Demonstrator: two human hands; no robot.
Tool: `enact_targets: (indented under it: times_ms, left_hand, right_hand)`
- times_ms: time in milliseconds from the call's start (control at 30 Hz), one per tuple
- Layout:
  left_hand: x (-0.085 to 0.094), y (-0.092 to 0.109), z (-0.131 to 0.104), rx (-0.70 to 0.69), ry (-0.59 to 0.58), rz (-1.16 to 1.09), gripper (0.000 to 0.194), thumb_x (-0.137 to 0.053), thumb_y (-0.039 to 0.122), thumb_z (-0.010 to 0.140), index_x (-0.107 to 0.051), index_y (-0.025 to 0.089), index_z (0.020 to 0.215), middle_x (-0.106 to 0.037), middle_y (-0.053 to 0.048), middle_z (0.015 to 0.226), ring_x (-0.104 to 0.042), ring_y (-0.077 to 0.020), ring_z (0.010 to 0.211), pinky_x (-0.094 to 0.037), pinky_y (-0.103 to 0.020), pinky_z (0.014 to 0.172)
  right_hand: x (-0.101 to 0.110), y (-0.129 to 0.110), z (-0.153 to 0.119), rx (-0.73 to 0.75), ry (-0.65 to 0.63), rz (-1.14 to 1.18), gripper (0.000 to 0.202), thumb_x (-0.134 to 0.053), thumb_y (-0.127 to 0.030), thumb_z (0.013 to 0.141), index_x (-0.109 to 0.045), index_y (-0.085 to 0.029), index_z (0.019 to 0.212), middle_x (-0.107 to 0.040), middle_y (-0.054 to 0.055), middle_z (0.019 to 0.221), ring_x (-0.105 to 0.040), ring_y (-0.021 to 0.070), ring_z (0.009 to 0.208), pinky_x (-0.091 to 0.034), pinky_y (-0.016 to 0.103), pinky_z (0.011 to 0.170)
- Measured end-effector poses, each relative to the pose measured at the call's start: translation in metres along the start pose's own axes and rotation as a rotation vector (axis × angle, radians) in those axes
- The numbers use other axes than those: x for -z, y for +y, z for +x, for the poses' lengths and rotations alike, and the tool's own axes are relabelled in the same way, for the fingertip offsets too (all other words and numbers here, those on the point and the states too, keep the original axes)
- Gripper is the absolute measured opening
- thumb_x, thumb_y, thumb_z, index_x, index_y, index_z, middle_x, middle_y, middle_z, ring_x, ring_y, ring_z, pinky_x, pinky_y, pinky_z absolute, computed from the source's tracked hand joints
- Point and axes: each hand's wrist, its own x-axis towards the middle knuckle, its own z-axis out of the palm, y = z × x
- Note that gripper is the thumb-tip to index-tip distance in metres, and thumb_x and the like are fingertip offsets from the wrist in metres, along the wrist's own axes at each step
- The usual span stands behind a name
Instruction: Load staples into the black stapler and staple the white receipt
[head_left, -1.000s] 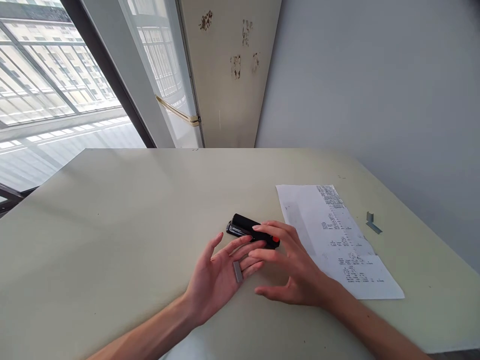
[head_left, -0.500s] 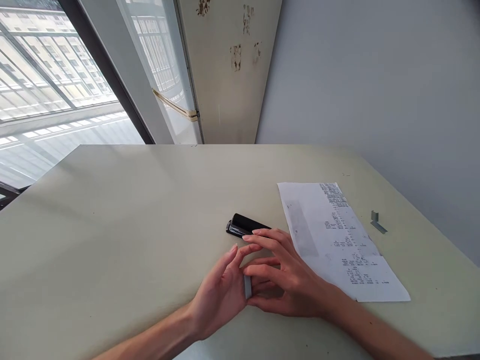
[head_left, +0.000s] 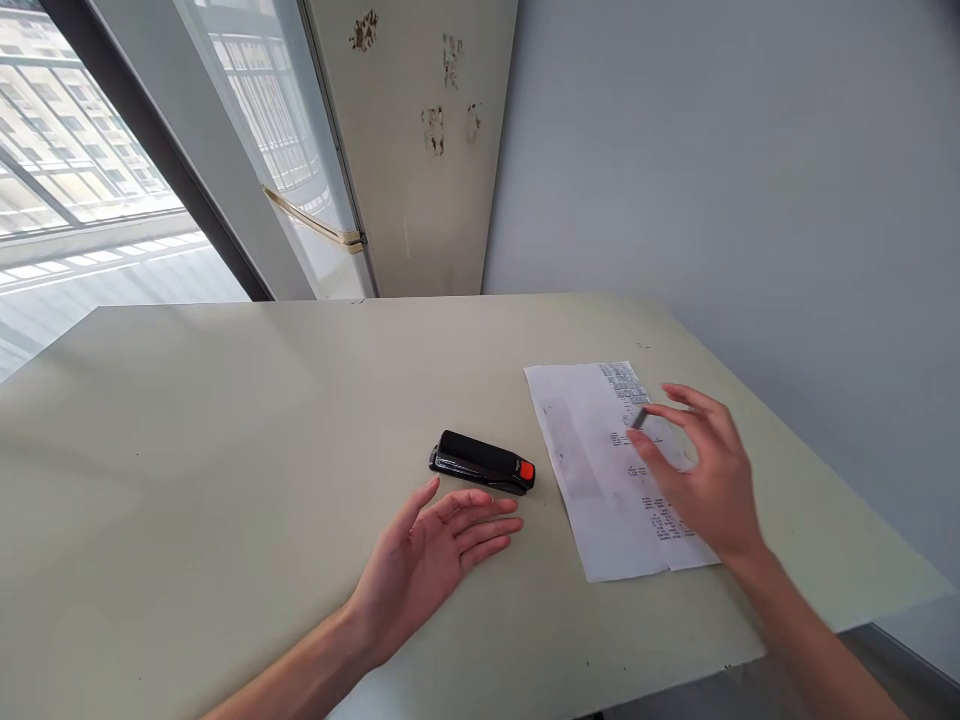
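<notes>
A black stapler (head_left: 480, 462) with a red patch at its right end lies on the table, just beyond the fingertips of my left hand (head_left: 431, 560). That hand is palm up, its fingers apart, holding nothing. Over the printed paper (head_left: 577, 480), my right hand (head_left: 705, 465) pinches a small grey strip of staples (head_left: 640, 418) between thumb and index finger. The other fingers of this hand are raised, and its wrist covers the paper's lower right corner.
The pale table (head_left: 262, 430) reaches back to a cabinet or door panel (head_left: 420, 200) with brown marks. A grey wall (head_left: 675, 180) stands along the right, and a window with railings (head_left: 82, 140) is at the left.
My right hand has left my left hand and moved right over the paper with the grey strip. The stapler now shows whole. The view has shifted to the right.
</notes>
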Motion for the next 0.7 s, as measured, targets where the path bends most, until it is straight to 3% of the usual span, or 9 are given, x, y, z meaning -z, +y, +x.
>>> enact_targets:
  times_ms: [67, 200, 333, 433, 533, 600, 700]
  left_hand:
    - [0.0, 0.001, 0.0, 0.008, 0.006, 0.008, 0.044, -0.054, 0.051, 0.103, -0.077, 0.013, 0.107, -0.072, -0.018, 0.134, -0.065, -0.0337, 0.129, -0.038, -0.048, 0.12]
    - [0.001, 0.002, 0.0, 0.014, 0.012, 0.06, 0.041, -0.057, 0.049, 0.102, -0.077, 0.014, 0.107, -0.074, -0.017, 0.127, -0.067, -0.0317, 0.122, -0.042, -0.047, 0.116]
    - [0.004, 0.002, -0.001, -0.014, 0.025, 0.136, 0.033, -0.062, 0.044, 0.101, -0.077, 0.015, 0.106, -0.074, -0.015, 0.118, -0.068, -0.0296, 0.112, -0.046, -0.045, 0.11]
    - [0.007, 0.005, -0.002, -0.051, 0.039, 0.161, 0.031, -0.063, 0.042, 0.1, -0.077, 0.015, 0.104, -0.071, -0.013, 0.108, -0.066, -0.0249, 0.099, -0.05, -0.04, 0.099]
    - [0.006, 0.009, -0.002, -0.081, 0.065, 0.153, 0.029, -0.067, 0.041, 0.098, -0.076, 0.014, 0.099, -0.066, -0.009, 0.095, -0.061, -0.0199, 0.085, -0.051, -0.034, 0.088]
    - [0.005, 0.011, -0.002, -0.095, 0.085, 0.146, 0.029, -0.068, 0.042, 0.097, -0.075, 0.013, 0.097, -0.063, -0.007, 0.09, -0.058, -0.0179, 0.08, -0.05, -0.032, 0.083]
    - [0.005, 0.012, -0.001, -0.106, 0.101, 0.145, 0.027, -0.069, 0.04, 0.096, -0.075, 0.013, 0.096, -0.061, -0.006, 0.089, -0.056, -0.0165, 0.079, -0.048, -0.031, 0.081]
  right_hand:
    - [0.015, 0.036, -0.006, -0.107, -0.003, -0.106, 0.038, -0.065, -0.058, 0.094, -0.074, -0.026, 0.112, -0.059, 0.013, 0.146, -0.061, 0.0364, 0.132, -0.053, 0.056, 0.104]
    - [0.037, 0.096, -0.023, -0.183, -0.031, -0.292, 0.041, -0.062, -0.059, 0.095, -0.075, -0.023, 0.111, -0.059, 0.019, 0.146, -0.056, 0.042, 0.136, -0.05, 0.056, 0.102]
    - [0.041, 0.121, -0.035, -0.232, -0.07, -0.365, 0.045, -0.059, -0.061, 0.096, -0.075, -0.02, 0.109, -0.059, 0.024, 0.146, -0.056, 0.0482, 0.133, -0.051, 0.058, 0.091]
    - [0.038, 0.113, -0.036, -0.221, -0.052, -0.349, 0.053, -0.056, -0.064, 0.096, -0.072, -0.019, 0.12, -0.058, 0.023, 0.147, -0.054, 0.0481, 0.134, -0.053, 0.057, 0.088]
    - [0.037, 0.082, -0.032, -0.2, -0.07, -0.246, 0.059, -0.055, -0.066, 0.096, -0.067, -0.02, 0.13, -0.061, 0.018, 0.144, -0.066, 0.0386, 0.118, -0.056, 0.05, 0.086]
    - [0.036, 0.051, -0.029, -0.19, -0.146, -0.144, 0.055, -0.057, -0.067, 0.095, -0.067, -0.024, 0.128, -0.07, 0.013, 0.131, -0.071, 0.0306, 0.098, -0.057, 0.044, 0.078]
    - [0.03, 0.001, -0.029, -0.157, -0.397, 0.015, 0.05, -0.058, -0.066, 0.098, -0.065, -0.031, 0.132, -0.078, 0.006, 0.105, -0.069, 0.0239, 0.079, -0.057, 0.039, 0.07]
